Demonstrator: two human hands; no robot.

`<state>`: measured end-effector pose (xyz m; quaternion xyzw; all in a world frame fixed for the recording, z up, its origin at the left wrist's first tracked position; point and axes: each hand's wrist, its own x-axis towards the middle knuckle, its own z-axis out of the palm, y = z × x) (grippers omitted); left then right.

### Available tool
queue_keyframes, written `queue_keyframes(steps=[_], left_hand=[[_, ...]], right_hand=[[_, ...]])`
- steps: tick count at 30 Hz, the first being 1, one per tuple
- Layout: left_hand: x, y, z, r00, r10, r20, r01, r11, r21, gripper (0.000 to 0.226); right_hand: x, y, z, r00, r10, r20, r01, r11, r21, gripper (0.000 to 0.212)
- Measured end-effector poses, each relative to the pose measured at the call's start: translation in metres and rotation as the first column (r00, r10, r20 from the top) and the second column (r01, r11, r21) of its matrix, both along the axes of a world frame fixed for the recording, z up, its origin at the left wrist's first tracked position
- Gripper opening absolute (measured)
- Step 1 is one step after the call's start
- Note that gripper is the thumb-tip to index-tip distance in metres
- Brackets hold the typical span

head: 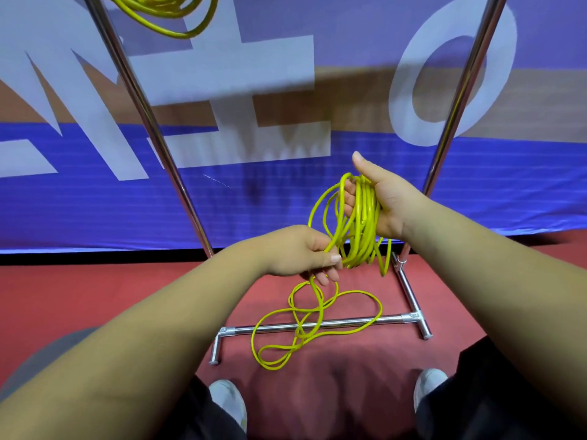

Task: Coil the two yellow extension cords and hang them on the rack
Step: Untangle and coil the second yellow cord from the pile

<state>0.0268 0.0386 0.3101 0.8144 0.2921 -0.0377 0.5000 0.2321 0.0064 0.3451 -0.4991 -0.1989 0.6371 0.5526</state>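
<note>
Now grips a yellow cord bundle point(362, 214) in right hand point(386, 198), pinches its strand point(333, 240) with left hand point(298, 254); slack point(362, 292) across near rack bar point(273, 328); second coil point(178, 34) far left; white "O" point(405, 100) on banner point(95, 201).

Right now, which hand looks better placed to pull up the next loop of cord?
Probably the left hand: its fingers pinch the loose cord trailing down to the floor, while the right hand is full, gripping the coil.
</note>
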Motion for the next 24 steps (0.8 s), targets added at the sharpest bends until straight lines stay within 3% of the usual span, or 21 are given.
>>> queue_keyframes(steps=[6, 11, 19, 24], left_hand=[[0.012, -0.014, 0.000, 0.999, -0.047, -0.020, 0.047, 0.999, 0.018, 0.034], [0.012, -0.011, 0.000, 0.998, -0.057, -0.037, 0.059, 0.995, 0.076, 0.035], [0.000, 0.002, -0.009, 0.986, -0.154, -0.065, 0.154, 0.988, -0.004, 0.010], [-0.002, 0.005, -0.025, 0.958, -0.270, -0.098, 0.250, 0.952, -0.174, 0.019]], right_hand=[[-0.009, -0.002, 0.002, 0.990, 0.083, 0.110, -0.084, 0.996, 0.004, 0.027], [-0.007, 0.000, 0.000, 0.991, 0.049, 0.121, -0.048, 0.999, -0.010, 0.013], [0.009, 0.010, 0.001, 0.998, -0.038, 0.059, 0.037, 0.999, 0.010, 0.009], [0.011, 0.010, 0.005, 0.999, -0.013, 0.032, 0.013, 1.000, 0.010, 0.012]])
